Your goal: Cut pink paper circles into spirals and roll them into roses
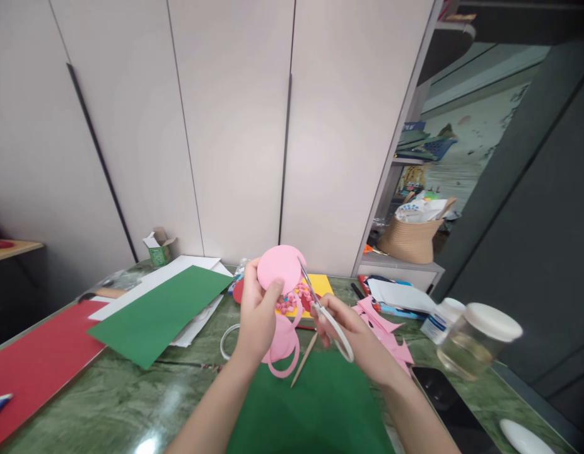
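A round pink paper disc (279, 268) is pinched in my left hand (260, 315), thumb on its near face. My right hand (342, 321) holds a pair of white-handled scissors (337, 331), whose blades touch the disc's right edge. From the disc a curled pink paper strip (297, 312) hangs down. Below my hands lie more pink paper circles (281, 337), small pink pieces (287, 304) on a yellow sheet (323, 285), and a wooden stick (304, 360) over a dark green sheet (306, 410).
Pink scraps (384, 331) and a black phone (450, 407) lie to the right, near a lidded jar (478, 340). On the left are a green sheet (164, 312), a red sheet (46, 359) and white paper (176, 268). Tall cabinet doors (235, 126) stand behind the table.
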The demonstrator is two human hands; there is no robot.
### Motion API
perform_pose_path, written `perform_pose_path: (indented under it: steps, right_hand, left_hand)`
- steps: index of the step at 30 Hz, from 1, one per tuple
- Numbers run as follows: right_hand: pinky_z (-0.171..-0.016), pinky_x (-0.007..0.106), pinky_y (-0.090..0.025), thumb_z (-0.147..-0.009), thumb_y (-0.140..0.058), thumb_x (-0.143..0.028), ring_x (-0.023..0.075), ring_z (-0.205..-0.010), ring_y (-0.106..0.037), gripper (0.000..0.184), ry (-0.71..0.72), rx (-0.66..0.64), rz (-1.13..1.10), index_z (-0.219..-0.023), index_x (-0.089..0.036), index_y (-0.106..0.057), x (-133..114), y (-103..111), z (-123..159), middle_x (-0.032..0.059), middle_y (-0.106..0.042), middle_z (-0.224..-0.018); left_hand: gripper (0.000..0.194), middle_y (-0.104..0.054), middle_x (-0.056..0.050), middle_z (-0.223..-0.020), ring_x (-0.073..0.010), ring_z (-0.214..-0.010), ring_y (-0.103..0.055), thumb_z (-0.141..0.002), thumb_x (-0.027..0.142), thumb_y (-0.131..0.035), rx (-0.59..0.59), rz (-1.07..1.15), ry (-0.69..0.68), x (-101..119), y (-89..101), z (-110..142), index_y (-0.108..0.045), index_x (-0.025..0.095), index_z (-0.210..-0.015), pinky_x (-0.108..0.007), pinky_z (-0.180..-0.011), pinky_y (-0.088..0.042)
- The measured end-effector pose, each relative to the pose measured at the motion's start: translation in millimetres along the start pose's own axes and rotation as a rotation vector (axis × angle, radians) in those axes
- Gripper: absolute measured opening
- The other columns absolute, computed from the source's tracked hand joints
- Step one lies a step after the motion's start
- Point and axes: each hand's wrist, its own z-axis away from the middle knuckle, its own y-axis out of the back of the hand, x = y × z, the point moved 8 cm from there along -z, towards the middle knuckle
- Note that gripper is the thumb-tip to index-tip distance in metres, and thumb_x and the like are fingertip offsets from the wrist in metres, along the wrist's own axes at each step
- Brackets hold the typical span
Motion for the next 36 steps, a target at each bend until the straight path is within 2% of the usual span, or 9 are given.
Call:
perform_pose_path:
  steps: [4, 16, 25, 36]
  right_hand:
    - [-0.055, 0.022, -0.034, -0.085, -0.052, -0.045, 0.0093, -0.057, -0.043, 0.026, -0.003, 0.004, 0.020, -0.080, -0.020, -0.045, 1.2, 0.9, -0.6, -0.0053, -0.045, -0.065]
    - [-0.055, 0.023, -0.032, -0.088, -0.049, -0.040, 0.0096, -0.056, -0.042, 0.021, -0.008, -0.003, 0.058, -0.080, -0.021, -0.044, 7.5, 3.7, -0.6, -0.0053, -0.044, -0.064]
    - [-0.059, 0.025, -0.036, -0.086, -0.051, -0.044, 0.0103, -0.060, -0.044, 0.025, 0.024, -0.032, 0.038, -0.081, -0.021, -0.043, 4.0, 1.0, -0.2, -0.0038, -0.046, -0.070]
    - [-0.058, 0.023, -0.034, -0.090, -0.047, -0.036, 0.0094, -0.058, -0.042, 0.018, 0.028, -0.024, 0.061, -0.082, -0.020, -0.044, 3.4, 0.7, -0.8, -0.0046, -0.045, -0.066]
  left_hand:
    - [0.030, -0.055, -0.003, -0.096, -0.0143, -0.080, -0.052, -0.078, 0.026, -0.054, 0.020, 0.040, 0.002, -3.2, 2.0, -1.3, -0.047, 0.020, -0.107, -0.024, -0.068, -0.043]
    - [0.025, -0.056, -0.004, -0.097, -0.0161, -0.084, -0.053, -0.077, 0.026, -0.052, 0.083, 0.012, -0.038, 2.4, 6.7, -1.5, -0.050, 0.019, -0.101, -0.026, -0.071, -0.044]
    - [0.022, -0.054, -0.002, -0.089, -0.0157, -0.081, -0.051, -0.076, 0.023, -0.049, 0.042, 0.026, -0.022, 1.0, 2.2, 0.3, -0.051, 0.019, -0.097, -0.027, -0.072, -0.042]
    - [0.023, -0.054, -0.002, -0.089, -0.0146, -0.078, -0.051, -0.075, 0.023, -0.051, 0.064, 0.019, -0.041, 1.0, 5.5, -1.5, -0.050, 0.019, -0.098, -0.026, -0.071, -0.042]
